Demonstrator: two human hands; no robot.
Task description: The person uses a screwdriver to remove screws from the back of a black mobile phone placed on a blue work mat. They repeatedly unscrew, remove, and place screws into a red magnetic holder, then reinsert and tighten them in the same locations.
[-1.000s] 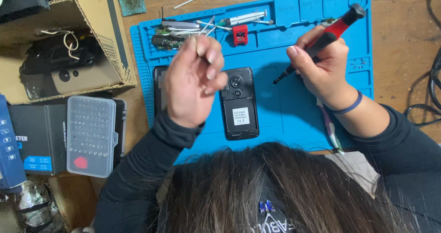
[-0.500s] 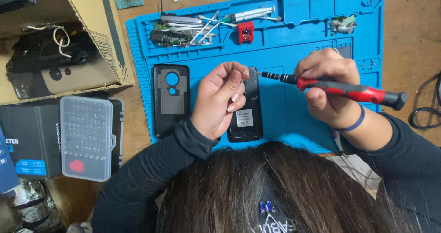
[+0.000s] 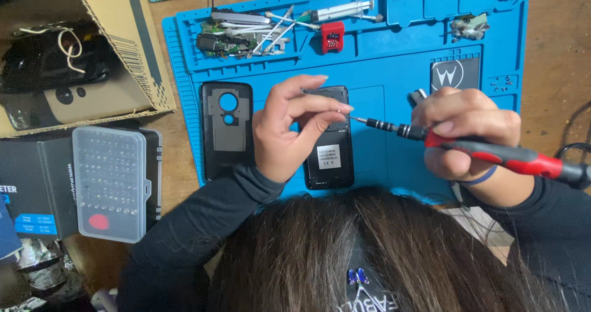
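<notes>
**A tiny part between fingertips, above a crowded mat**

While we hold the red and black screwdriver point(image 3: 492, 153) in our right hand point(image 3: 468, 133), which is closed around its handle, the thin tip points to the left and almost meets the fingertips point(image 3: 341, 108) of our left hand point(image 3: 289, 127). This left hand is curled, with thumb and forefinger pinched together at the tip; if a screw is between them, it is too small for us to see.

Both hands hover over the opened black phone point(image 3: 329, 152), which lies flat in the middle of the blue mat point(image 3: 394, 47) on the wooden bench point(image 3: 557, 60). Its removed back cover point(image 3: 226, 127) lies just beside it, on the left.

We judge that the main risk is a drop. If the pinch loosens, a small piece can fall into the open phone or roll off the mat, where it is hard to find. The sharp tip is also very near our fingers, so a sudden push can prick them. If the tip slips downward, it can scratch the exposed parts of the phone. The clear bit case point(image 3: 109, 183) stands well apart, at the left of the mat.
</notes>
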